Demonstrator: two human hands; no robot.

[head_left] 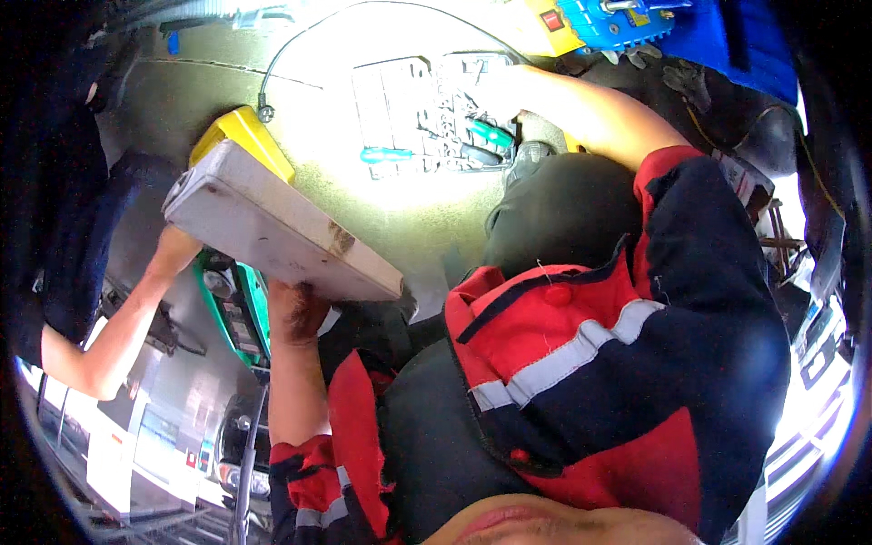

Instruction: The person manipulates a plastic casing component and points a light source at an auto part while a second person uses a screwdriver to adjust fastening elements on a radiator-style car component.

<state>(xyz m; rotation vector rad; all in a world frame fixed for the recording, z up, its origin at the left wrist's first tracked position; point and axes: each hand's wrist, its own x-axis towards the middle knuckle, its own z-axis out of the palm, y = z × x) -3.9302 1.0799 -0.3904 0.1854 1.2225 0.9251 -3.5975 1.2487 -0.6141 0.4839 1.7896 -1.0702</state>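
A long, flat, dirty light-grey case (272, 227) is held up at a slant on the left side. My left hand (298, 313) grips its underside near the lower end, the fingers partly hidden behind it. Another person's hand (177, 250) touches the upper left end. My right arm reaches to an open tool case (391, 113) on the floor, and my right hand (495, 95) is at its right part, washed out by glare. In that case lie a blue-handled screwdriver (386, 155) and a green-handled tool (491, 133).
A yellow object (241, 136) stands behind the grey case. A black cable (272, 68) with a plug curves across the floor. Blue and yellow equipment (613, 23) sits at the far right. A green-framed item (222, 300) lies below the other person's hand.
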